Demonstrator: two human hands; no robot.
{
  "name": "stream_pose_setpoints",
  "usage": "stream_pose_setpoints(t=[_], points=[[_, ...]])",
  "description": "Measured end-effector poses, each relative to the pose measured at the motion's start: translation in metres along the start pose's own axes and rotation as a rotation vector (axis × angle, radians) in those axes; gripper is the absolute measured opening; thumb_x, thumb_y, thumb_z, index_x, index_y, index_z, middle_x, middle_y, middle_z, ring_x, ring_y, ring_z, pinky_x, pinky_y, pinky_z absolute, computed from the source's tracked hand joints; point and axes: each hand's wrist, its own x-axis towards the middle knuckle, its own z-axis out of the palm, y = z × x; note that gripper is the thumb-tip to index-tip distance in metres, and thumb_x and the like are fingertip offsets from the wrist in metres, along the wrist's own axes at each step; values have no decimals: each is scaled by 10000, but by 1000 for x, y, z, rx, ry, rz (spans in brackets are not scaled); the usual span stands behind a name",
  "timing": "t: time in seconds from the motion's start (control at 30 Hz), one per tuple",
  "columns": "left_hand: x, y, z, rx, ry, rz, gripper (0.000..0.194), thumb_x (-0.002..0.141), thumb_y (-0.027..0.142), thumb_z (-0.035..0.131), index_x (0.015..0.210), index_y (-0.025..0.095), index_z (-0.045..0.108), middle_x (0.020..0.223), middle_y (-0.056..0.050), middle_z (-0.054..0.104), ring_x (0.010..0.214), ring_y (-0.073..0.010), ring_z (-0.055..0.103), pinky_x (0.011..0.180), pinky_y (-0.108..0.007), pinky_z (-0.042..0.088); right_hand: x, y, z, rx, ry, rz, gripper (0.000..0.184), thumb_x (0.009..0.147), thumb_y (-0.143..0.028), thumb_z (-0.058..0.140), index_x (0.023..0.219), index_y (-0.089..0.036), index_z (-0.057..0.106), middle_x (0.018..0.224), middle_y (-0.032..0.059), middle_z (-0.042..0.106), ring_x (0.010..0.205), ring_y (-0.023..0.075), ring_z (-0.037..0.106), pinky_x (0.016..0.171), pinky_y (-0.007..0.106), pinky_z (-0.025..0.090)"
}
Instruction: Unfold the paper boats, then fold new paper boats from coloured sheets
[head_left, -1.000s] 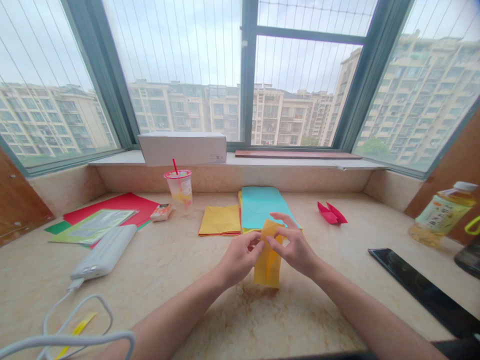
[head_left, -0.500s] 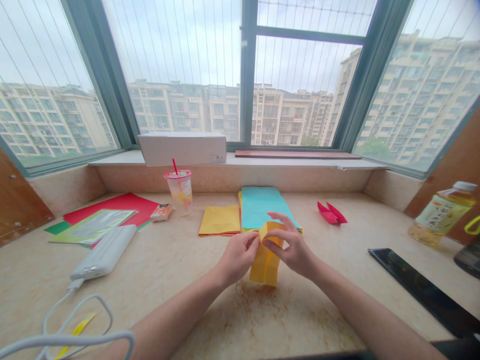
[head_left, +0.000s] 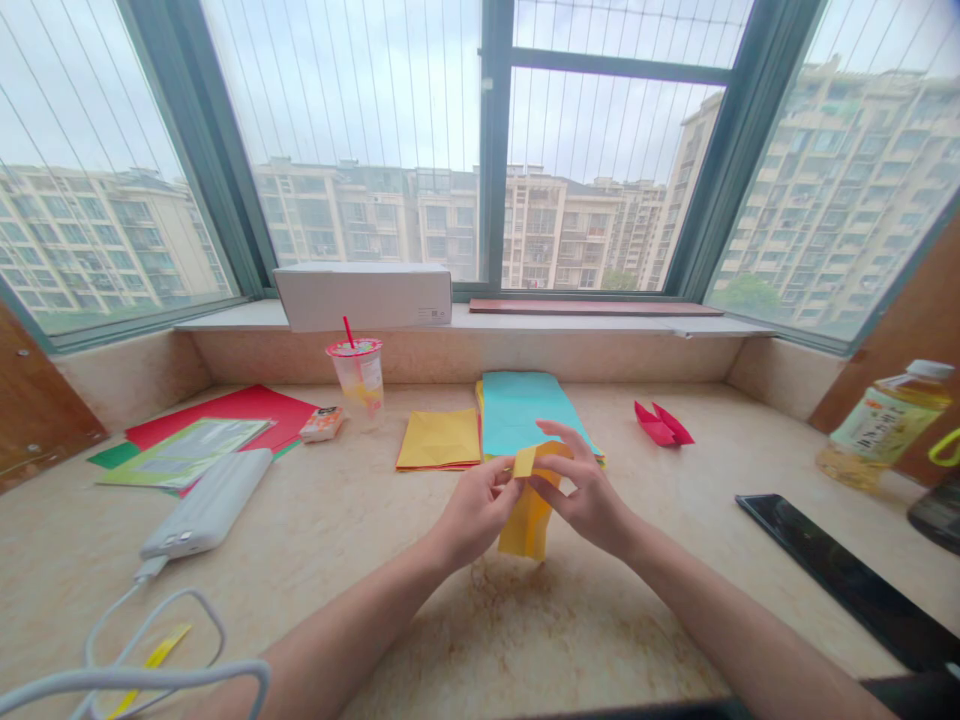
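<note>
A folded sheet of yellow paper is held up above the counter in front of me, its lower part hanging down with a lengthwise crease. My left hand pinches its upper left edge between thumb and fingers. On the other side, my right hand grips the top between thumb and index finger, with the other fingers raised. The top of the paper bends over toward the left hand. Behind the hands lies a stack of light blue paper, and left of it a stack of yellow square paper.
A red folded paper boat and a black phone lie to the right, near a drink bottle. Leftward are a plastic cup with a straw, a small box, red paper and a white power bank with its cable.
The yellow paper has risen slightly, and its top now folds further over toward my left hand. Both hands keep hold of it and have shifted only a little.
</note>
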Motion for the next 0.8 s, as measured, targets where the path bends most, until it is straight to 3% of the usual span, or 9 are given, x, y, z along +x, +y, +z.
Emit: stream_pose_setpoints(t=[0.3, 0.53, 0.73, 0.8], points=[[1, -4, -1, -16, 14, -12, 284, 877, 346, 574, 1051, 144, 674, 873, -67, 696, 729, -186, 632, 638, -262, 475, 3, -1, -4, 94, 180, 52, 213, 893, -221, 557, 1102, -264, 550, 1289, 101, 555, 1233, 252, 521, 1025, 455, 437], [1, -5, -3, 31, 21, 15, 321, 896, 388, 552, 1090, 155, 661, 947, -79, 697, 819, -213, 640, 714, -286, 486, 4, 2, -4, 38, 136, 110, 241, 898, -250, 558, 1138, -251, 576, 1288, 109, 547, 1203, 263, 531, 951, 423, 485], [3, -6, -4, 56, 74, 3, 369, 909, 424, 521, 1118, 140, 630, 952, -102, 707, 816, -221, 657, 713, -298, 491, 3, 7, 0, 80, 106, 178, 287, 898, -286, 568, 1180, -232, 560, 1157, 89, 609, 868, 198, 627, 733, 337, 542], [2, -6, -5, 79, 75, -4, 379, 910, 444, 515, 1112, 139, 617, 956, -104, 702, 829, -224, 656, 718, -302, 490, 2, 8, 1, 101, 80, 193, 270, 911, -284, 551, 1175, -229, 567, 1109, 75, 637, 835, 192, 626, 720, 330, 541]])
